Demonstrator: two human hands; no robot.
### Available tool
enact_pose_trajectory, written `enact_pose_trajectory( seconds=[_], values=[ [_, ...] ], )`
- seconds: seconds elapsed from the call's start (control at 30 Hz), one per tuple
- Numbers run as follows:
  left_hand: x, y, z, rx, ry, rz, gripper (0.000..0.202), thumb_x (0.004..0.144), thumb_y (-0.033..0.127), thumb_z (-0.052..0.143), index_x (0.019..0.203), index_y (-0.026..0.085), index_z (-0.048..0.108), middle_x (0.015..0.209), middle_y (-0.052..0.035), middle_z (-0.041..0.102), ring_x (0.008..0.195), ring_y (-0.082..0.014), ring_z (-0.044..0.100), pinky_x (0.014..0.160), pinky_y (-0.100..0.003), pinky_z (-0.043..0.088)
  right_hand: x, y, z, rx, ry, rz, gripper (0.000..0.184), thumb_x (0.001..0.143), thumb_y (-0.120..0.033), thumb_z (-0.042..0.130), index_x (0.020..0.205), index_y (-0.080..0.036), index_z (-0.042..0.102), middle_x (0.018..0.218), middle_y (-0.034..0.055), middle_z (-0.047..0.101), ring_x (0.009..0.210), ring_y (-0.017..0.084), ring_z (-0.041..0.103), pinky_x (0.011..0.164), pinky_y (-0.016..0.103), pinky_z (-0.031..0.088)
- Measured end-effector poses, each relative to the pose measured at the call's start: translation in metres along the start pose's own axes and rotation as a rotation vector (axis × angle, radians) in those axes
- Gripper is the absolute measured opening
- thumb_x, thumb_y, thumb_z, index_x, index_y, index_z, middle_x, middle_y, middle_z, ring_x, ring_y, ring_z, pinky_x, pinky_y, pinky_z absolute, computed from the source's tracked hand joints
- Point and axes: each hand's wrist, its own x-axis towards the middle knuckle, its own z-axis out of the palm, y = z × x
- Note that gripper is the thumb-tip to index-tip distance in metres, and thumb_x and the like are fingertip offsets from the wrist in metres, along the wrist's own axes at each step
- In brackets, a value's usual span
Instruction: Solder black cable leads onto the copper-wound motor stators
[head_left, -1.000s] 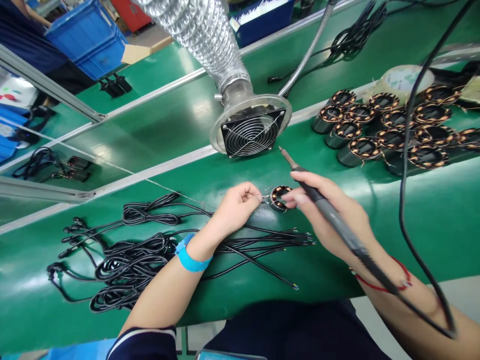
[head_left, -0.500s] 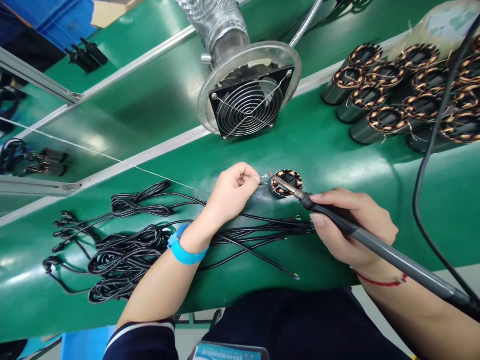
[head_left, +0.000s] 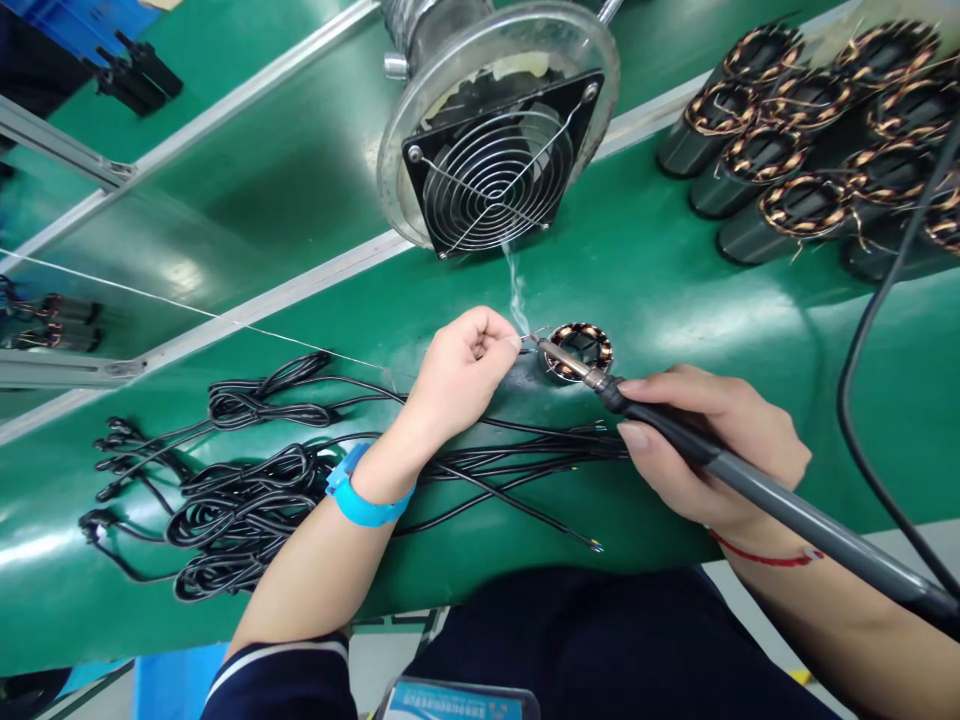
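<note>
My right hand [head_left: 712, 440] grips a soldering iron [head_left: 750, 480] by its dark handle, its tip pointing left. That tip meets a thin wire end beside a motor stator [head_left: 579, 352], a black ring with copper windings standing on the green bench. Just left of the stator, my left hand [head_left: 469, 365] is closed in a pinch on thin solder wire [head_left: 300, 342], a pale strand running in from the far left. A wisp of smoke [head_left: 515, 285] rises where the iron tip and wire come together. The fingers hide part of the solder.
A fume extractor fan [head_left: 495, 185] with a wire guard hangs beyond my hands. Several more stators [head_left: 806, 205] stand at the back right. Coiled black power cords [head_left: 247, 510] lie on the left, their stripped ends under my left forearm. The iron's cable [head_left: 847, 380] hangs on the right.
The iron tip has shifted slightly left, off the stator's rim to the wire end by my left fingertips. Smoke now rises there. The camera view has tilted a little.
</note>
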Motion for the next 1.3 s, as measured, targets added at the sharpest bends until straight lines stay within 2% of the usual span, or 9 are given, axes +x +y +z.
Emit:
enact_pose_trajectory(
  seconds=[0.23, 0.4, 0.57, 0.67, 0.77, 0.93, 1.03, 1.13, 1.3],
  values=[
    [0.001, 0.001, 0.001, -0.007, -0.010, -0.001, 0.013, 0.078, 0.010, 0.056, 0.066, 0.016, 0.054, 0.057, 0.0050, 0.048, 0.054, -0.0060, 0.042, 0.052, -0.019, 0.033, 0.004, 0.001, -0.002, -0.014, 0.019, -0.021, 0.037, 0.084, -0.016, 0.064, 0.117, -0.032, 0.061, 0.076, 0.0001, 0.064, 0.059, 0.016, 0.058, 0.053, 0.031, 0.051],
    [0.001, 0.003, 0.001, -0.005, -0.008, -0.015, 0.014, 0.078, 0.011, 0.056, 0.066, 0.016, 0.054, 0.057, 0.0049, 0.048, 0.053, -0.0064, 0.042, 0.052, -0.020, 0.032, 0.020, -0.015, -0.012, -0.209, -0.096, 0.056, 0.038, 0.089, -0.021, 0.064, 0.123, -0.037, 0.059, 0.096, -0.0013, 0.072, 0.076, 0.019, 0.069, 0.068, 0.033, 0.058],
    [0.000, 0.002, 0.001, -0.008, -0.006, -0.004, 0.012, 0.079, 0.013, 0.056, 0.067, 0.016, 0.055, 0.056, 0.0052, 0.047, 0.053, -0.0064, 0.041, 0.051, -0.020, 0.032, 0.040, -0.031, -0.014, -0.197, -0.118, 0.166, 0.033, 0.096, -0.027, 0.055, 0.129, -0.032, 0.056, 0.112, -0.0017, 0.071, 0.095, 0.017, 0.070, 0.079, 0.028, 0.058],
    [0.000, 0.000, 0.001, -0.011, -0.004, 0.012, 0.012, 0.079, 0.014, 0.057, 0.068, 0.016, 0.055, 0.056, 0.0051, 0.047, 0.053, -0.0068, 0.042, 0.051, -0.020, 0.032, 0.043, -0.023, -0.005, -0.189, -0.149, 0.178, 0.035, 0.094, -0.022, 0.056, 0.129, -0.029, 0.055, 0.107, 0.0001, 0.072, 0.098, 0.020, 0.069, 0.083, 0.033, 0.057],
    [0.000, 0.000, 0.001, -0.011, -0.007, 0.015, 0.011, 0.078, 0.015, 0.057, 0.068, 0.016, 0.056, 0.057, 0.0049, 0.048, 0.054, -0.0072, 0.042, 0.052, -0.020, 0.033, 0.040, -0.008, 0.007, -0.161, -0.176, 0.131, 0.043, 0.090, -0.019, 0.058, 0.131, -0.026, 0.051, 0.113, 0.0037, 0.070, 0.105, 0.025, 0.066, 0.090, 0.043, 0.054],
    [-0.001, 0.001, 0.001, -0.033, -0.011, 0.009, 0.011, 0.078, 0.015, 0.056, 0.068, 0.016, 0.055, 0.057, 0.0050, 0.048, 0.053, -0.0072, 0.042, 0.051, -0.020, 0.033, 0.034, 0.003, 0.018, -0.131, -0.142, 0.103, 0.041, 0.089, -0.016, 0.057, 0.129, -0.022, 0.049, 0.107, 0.0045, 0.071, 0.103, 0.025, 0.066, 0.089, 0.047, 0.053],
    [-0.001, 0.002, 0.001, -0.073, -0.029, 0.007, 0.009, 0.080, 0.014, 0.054, 0.071, 0.017, 0.055, 0.059, 0.0052, 0.049, 0.052, -0.0068, 0.040, 0.050, -0.020, 0.032, 0.033, 0.002, 0.023, -0.133, -0.066, 0.108, 0.045, 0.087, -0.016, 0.059, 0.129, -0.025, 0.049, 0.097, 0.0024, 0.071, 0.094, 0.023, 0.066, 0.087, 0.044, 0.053],
    [-0.003, 0.002, 0.001, -0.105, -0.018, -0.001, 0.010, 0.079, 0.010, 0.051, 0.073, 0.018, 0.052, 0.057, 0.0064, 0.047, 0.050, -0.0067, 0.038, 0.049, -0.020, 0.030, 0.033, 0.003, 0.029, -0.152, -0.085, 0.073, 0.047, 0.086, -0.016, 0.059, 0.130, -0.028, 0.048, 0.092, 0.0013, 0.069, 0.087, 0.022, 0.065, 0.080, 0.041, 0.054],
    [-0.006, -0.003, 0.000, -0.078, -0.027, 0.061, 0.011, 0.080, 0.012, 0.053, 0.072, 0.019, 0.049, 0.059, 0.0061, 0.045, 0.051, -0.0072, 0.040, 0.048, -0.020, 0.031, 0.034, 0.006, 0.035, -0.103, -0.058, 0.032, 0.049, 0.086, -0.016, 0.058, 0.132, -0.029, 0.046, 0.090, 0.0003, 0.068, 0.083, 0.020, 0.063, 0.082, 0.039, 0.052]
  ],
)
